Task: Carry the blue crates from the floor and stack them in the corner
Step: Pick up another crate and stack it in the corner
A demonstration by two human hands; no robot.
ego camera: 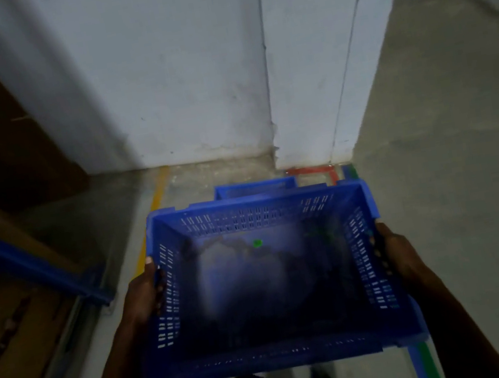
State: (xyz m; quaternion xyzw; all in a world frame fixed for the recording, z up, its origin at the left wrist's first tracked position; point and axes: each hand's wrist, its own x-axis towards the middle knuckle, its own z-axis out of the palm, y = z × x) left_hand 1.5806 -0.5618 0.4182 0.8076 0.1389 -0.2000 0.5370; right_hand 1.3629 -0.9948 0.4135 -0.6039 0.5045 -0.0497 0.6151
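Crate [270, 281], blue, slotted walls, held off the floor [457, 174]: left hand [144, 295] clamped on its left rim, right hand [397, 253] on its right. Second crate [254, 187] just beyond, near the wall [175, 69] corner. Blue rack [22, 259] at left.

Head view, forward-down, close above floor [434, 158]

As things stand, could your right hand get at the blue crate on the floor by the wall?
Probably not: the right hand and left hand both grip the carried crate, which covers the floor crate.
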